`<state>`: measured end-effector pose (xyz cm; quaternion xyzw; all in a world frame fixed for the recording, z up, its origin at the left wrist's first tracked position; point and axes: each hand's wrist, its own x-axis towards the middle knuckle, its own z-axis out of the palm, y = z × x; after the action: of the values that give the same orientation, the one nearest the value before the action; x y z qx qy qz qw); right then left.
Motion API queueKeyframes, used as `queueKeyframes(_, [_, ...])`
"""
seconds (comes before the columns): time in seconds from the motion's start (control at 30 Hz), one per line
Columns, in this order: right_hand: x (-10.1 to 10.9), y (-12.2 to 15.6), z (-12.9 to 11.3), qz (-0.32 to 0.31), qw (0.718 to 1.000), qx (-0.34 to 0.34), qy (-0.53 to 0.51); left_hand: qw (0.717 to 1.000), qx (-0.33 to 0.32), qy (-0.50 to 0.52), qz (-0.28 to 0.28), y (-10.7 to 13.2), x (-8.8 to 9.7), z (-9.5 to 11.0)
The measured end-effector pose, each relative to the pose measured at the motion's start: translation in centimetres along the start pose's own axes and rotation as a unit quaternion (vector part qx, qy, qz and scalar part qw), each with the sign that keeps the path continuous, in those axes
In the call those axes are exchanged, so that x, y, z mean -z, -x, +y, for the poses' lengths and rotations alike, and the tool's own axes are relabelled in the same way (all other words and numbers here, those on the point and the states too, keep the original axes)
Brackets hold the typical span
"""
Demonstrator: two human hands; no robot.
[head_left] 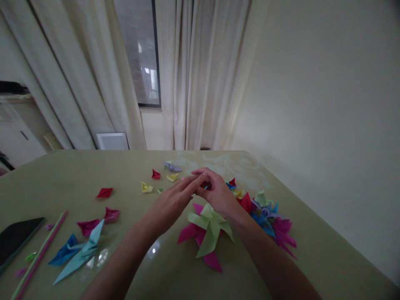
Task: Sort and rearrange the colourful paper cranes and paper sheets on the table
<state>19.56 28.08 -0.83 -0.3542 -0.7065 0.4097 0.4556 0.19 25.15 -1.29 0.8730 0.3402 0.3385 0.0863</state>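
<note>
My left hand and my right hand meet fingertip to fingertip above the table. Their fingers are pinched together around a small piece, with a bit of blue showing between them; I cannot make out what it is. Just below my hands lies a light green folded paper flower on top of a pink folded flower. A heap of folded paper pieces in red, blue, green and magenta sits right of my right wrist.
Small folded paper bits lie scattered beyond my hands. A blue folded bird shape, pink pieces, a long pink and green stick and a dark phone lie at left. Curtains and a wall stand behind.
</note>
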Motion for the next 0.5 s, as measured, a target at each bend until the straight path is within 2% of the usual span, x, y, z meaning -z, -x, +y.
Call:
queueKeyframes(0.1, [1.5,-0.3,0.2,0.004,0.998,-0.008,0.065,0.999,0.031,-0.012,0.033,0.3,-0.2,-2.1])
queueKeyframes(0.2, [4.2,-0.8,0.3,0.057,0.977,-0.012,0.207,0.981,0.165,-0.070,0.079,2.1,-0.6,-6.6])
queueKeyframes(0.27, [6.3,-1.1,0.7,0.103,0.952,-0.017,0.289,0.943,0.284,-0.168,0.039,4.0,-0.9,-9.9])
queueKeyframes(0.33, [8.0,-1.3,1.1,0.129,0.928,-0.032,0.348,0.904,0.356,-0.237,-0.011,6.1,-1.0,-12.6])
queueKeyframes(0.4, [9.1,-1.3,1.6,0.135,0.912,-0.049,0.385,0.896,0.366,-0.245,-0.061,7.5,-0.7,-14.2])
queueKeyframes(0.5, [9.3,-1.3,1.6,0.148,0.909,-0.047,0.386,0.907,0.362,-0.200,-0.084,7.5,0.4,-14.5])
